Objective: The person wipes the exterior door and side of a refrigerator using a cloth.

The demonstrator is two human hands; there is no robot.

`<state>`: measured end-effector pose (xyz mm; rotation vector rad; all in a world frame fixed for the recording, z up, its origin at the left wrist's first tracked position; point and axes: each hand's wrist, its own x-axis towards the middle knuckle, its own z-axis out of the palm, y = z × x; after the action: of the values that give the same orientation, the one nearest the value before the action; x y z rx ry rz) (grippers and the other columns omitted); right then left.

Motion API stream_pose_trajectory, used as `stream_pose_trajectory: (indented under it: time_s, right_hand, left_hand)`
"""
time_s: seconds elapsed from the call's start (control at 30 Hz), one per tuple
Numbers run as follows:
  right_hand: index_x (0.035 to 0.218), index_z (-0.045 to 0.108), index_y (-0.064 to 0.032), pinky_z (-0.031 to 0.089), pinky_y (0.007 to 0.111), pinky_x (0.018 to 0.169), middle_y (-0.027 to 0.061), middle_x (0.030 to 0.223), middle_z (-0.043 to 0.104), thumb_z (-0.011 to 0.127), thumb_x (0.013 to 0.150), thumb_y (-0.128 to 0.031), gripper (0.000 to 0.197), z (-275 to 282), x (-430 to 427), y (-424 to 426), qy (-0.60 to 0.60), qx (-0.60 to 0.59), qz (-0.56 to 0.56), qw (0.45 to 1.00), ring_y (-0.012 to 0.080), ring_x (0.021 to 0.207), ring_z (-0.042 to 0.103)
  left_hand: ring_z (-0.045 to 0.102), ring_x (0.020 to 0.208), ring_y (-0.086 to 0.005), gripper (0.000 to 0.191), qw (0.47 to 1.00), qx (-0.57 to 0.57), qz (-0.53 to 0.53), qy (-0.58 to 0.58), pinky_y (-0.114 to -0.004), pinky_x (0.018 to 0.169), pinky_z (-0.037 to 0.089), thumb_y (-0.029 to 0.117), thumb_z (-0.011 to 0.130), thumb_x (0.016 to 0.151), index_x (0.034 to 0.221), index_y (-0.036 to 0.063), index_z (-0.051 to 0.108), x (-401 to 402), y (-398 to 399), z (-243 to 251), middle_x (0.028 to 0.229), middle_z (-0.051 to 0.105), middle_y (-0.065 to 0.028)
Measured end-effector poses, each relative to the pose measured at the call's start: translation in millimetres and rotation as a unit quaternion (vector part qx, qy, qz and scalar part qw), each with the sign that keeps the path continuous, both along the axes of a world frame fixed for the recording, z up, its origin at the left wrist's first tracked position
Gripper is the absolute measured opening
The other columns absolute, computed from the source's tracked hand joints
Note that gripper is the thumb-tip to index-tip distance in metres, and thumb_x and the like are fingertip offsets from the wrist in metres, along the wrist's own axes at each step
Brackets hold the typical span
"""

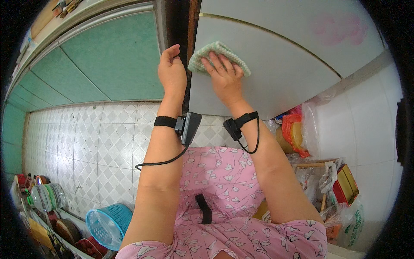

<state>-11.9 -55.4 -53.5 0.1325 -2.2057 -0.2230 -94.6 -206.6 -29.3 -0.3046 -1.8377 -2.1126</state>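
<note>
My right hand (226,76) presses a folded green-and-white textured cloth (218,48) flat against the smooth white door of what looks like a refrigerator (258,77). Its fingers are spread over the cloth, close to the door's left edge. To the left, my left hand (173,73) is held before the dark gap (179,29) between the door and the green cabinet front (113,55). Its fingers are loosely bent, and no object shows in them; the palm is mostly hidden. Both wrists wear black straps with small corded devices.
Grey-and-white patterned tiles (84,139) cover the floor. A blue plastic basket (113,220) and a large clear bottle (48,197) stand lower left. Plastic bags (310,129) and an open red box (346,184) crowd the right, beside a white tiled wall (372,123).
</note>
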Motion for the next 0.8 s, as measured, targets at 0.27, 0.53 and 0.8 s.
stream_pose_trajectory:
  time_s: [0.27, 0.53, 0.8]
  right_hand:
    - [0.134, 0.061, -0.0209, 0.035, 0.039, 0.1, -0.0065, 0.146, 0.052, 0.057, 0.085, -0.012, 0.05, -39, 6, -1, -0.118, 0.051, 0.073, 0.989, 0.0132, 0.131, 0.047]
    - [0.126, 0.067, -0.0226, 0.034, 0.036, 0.096, -0.0069, 0.14, 0.058, 0.06, 0.083, -0.008, 0.046, -29, 1, 5, -0.099, 0.006, 0.098, 0.99, 0.0119, 0.123, 0.053]
    - [0.129, 0.065, -0.0277, 0.032, 0.035, 0.096, -0.0059, 0.142, 0.056, 0.057, 0.086, -0.008, 0.048, 40, -1, 9, 0.036, -0.038, 0.014, 0.999, 0.0127, 0.124, 0.05]
  left_hand:
    - [0.064, 0.105, -0.0208, 0.032, 1.0, 0.01, -0.007, -0.005, -0.033, 0.096, 0.048, -0.005, 0.049, 0.089, 0.114, 0.0023, 0.067, -7, 6, -5, 0.11, 0.069, -0.0112]
    - [0.064, 0.106, -0.022, 0.033, 1.0, 0.003, -0.011, -0.009, -0.033, 0.096, 0.048, -0.004, 0.048, 0.088, 0.114, 0.0015, 0.067, -8, 12, -6, 0.111, 0.069, -0.0118]
    - [0.064, 0.108, -0.0242, 0.034, 0.999, -0.033, -0.021, -0.018, -0.034, 0.097, 0.047, -0.003, 0.048, 0.088, 0.115, 0.0013, 0.067, -4, 12, -10, 0.114, 0.069, -0.014]
